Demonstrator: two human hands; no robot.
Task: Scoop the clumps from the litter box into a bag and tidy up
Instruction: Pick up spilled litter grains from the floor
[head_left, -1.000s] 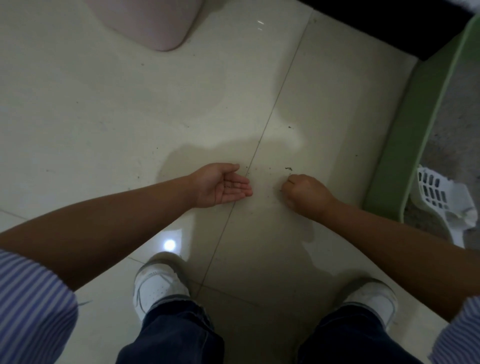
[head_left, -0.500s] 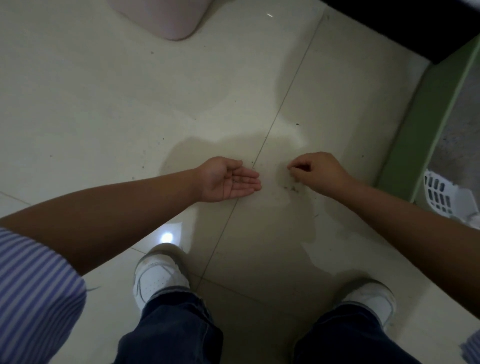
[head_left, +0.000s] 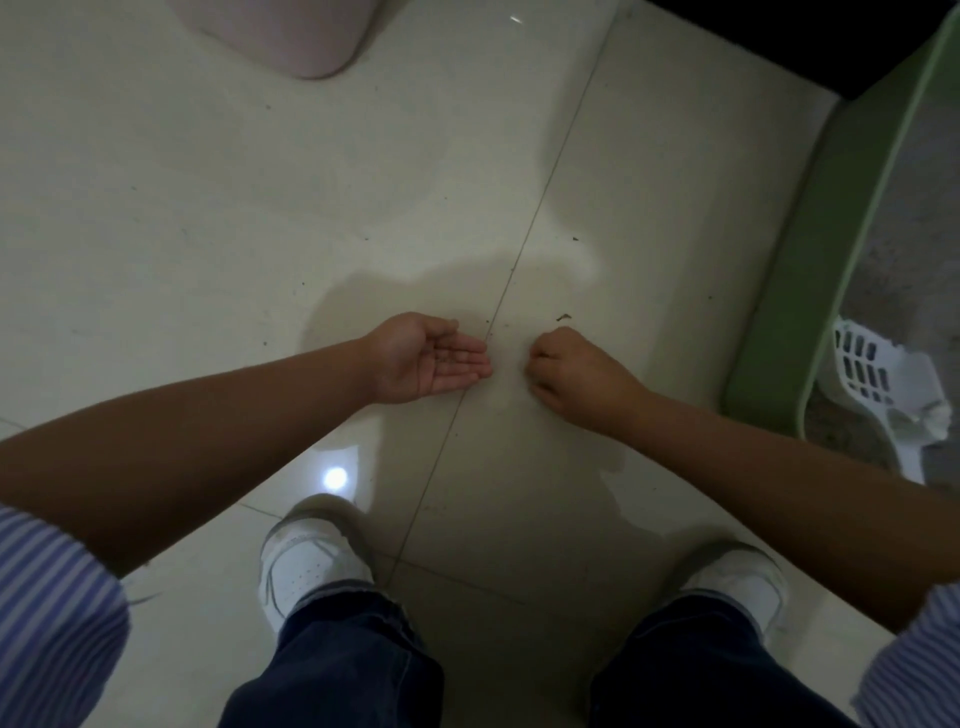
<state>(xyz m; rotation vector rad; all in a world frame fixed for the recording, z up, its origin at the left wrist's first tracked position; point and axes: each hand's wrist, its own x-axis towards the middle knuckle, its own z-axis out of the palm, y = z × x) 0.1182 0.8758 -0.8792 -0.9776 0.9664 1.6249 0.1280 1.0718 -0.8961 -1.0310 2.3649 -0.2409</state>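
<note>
Green plastic litter box (head_left: 810, 291) stands at the right edge of the view on the pale glossy tiled floor (head_left: 208, 208), its long rim running up toward the top corner and grey litter (head_left: 914, 249) filling the part that shows. A white slotted plastic scoop (head_left: 878, 384) lies inside the box at its near corner, head toward the green wall and handle pointing down toward the frame's edge.

Just left of the box, low over the floor, the right hand (head_left: 576, 371) is turned knuckles up with its fingers curled under; whether it pinches anything is too small and dim to tell. A few dark litter crumbs (head_left: 562, 316) lie on the tile just beyond its knuckles, with finer specks scattered around.

Across a tile joint, close to but apart from the right hand, the left hand (head_left: 428, 358) is held palm up, fingers straight and together in a shallow cup, with what may be a few dark grains on the palm.

Below the hands are two white sneakers (head_left: 306, 566) under dark blue trouser legs (head_left: 337, 654), and blue-and-white striped sleeves (head_left: 52, 639) at both lower corners. A pale pink rounded container (head_left: 280, 31) sits on the floor at the top edge, well apart from the box.
</note>
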